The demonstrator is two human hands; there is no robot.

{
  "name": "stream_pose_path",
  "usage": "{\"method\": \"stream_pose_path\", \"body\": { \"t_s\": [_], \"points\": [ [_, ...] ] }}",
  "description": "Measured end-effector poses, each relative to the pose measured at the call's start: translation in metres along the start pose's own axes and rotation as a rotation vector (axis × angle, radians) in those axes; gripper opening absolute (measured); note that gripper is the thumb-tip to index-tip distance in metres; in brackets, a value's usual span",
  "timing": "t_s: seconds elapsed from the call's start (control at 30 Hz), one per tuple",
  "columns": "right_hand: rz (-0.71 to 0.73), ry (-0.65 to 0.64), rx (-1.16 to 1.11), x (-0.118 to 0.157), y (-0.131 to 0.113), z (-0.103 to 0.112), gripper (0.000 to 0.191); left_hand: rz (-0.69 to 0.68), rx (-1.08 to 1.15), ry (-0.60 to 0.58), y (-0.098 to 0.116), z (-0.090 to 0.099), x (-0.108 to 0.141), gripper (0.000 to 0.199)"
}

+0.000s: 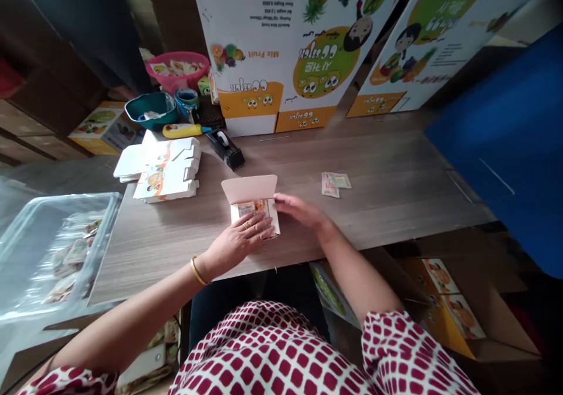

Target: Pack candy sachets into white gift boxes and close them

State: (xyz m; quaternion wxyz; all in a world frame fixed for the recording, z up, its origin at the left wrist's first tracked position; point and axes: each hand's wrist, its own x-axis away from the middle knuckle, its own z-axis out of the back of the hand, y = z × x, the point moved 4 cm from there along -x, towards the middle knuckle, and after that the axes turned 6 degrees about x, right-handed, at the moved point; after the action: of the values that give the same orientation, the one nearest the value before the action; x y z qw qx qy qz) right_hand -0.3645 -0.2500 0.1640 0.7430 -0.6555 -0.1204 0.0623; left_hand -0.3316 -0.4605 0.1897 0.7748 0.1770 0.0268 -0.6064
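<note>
A small white box (250, 188) stands on the wooden table with its lid flap raised at the back. Small printed packets (259, 206) fill its inside. My left hand (240, 236) lies flat over the packets, fingers spread, with a gold bangle at the wrist. Against the box's right side rests my right hand (297, 207), its fingers stretched out and touching the wall. Two or so loose packets (331, 185) lie on the table to the right of that hand.
Flattened cartons (169, 169), a tape dispenser (225, 149), a yellow glue bottle (182, 130), a teal bowl (152, 110) and a pink basket (178, 72) are at the back left. Large printed cartons (281, 60) stand behind. A clear tub (109, 207) sits left.
</note>
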Motion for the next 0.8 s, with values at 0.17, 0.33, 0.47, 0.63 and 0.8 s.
{"method": "stream_pose_path", "body": {
  "t_s": [0.17, 0.33, 0.47, 0.63, 0.8],
  "points": [
    [-0.004, -0.067, -0.068, -0.045, -0.046, 0.023, 0.053, -0.004, -0.019, -0.001, -0.001, 0.0, -0.006, 0.052],
    [0.121, -0.363, 0.449, -0.014, -0.075, -0.017, 0.053, 0.025, -0.015, -0.004, 0.003, -0.002, 0.016, 0.048],
    [0.299, -0.227, 0.806, 0.027, -0.052, -0.025, 0.063, -0.038, 0.031, 0.317, 0.019, 0.019, 0.057, 0.027],
    [0.431, -0.22, 1.068, 0.04, -0.025, -0.032, 0.071, 0.306, 0.175, 0.395, 0.008, 0.049, 0.041, 0.051],
    [0.457, -0.258, 1.234, 0.043, -0.032, -0.038, 0.087, 0.131, 0.023, 0.068, -0.004, 0.028, 0.015, 0.084]
  ]
}}
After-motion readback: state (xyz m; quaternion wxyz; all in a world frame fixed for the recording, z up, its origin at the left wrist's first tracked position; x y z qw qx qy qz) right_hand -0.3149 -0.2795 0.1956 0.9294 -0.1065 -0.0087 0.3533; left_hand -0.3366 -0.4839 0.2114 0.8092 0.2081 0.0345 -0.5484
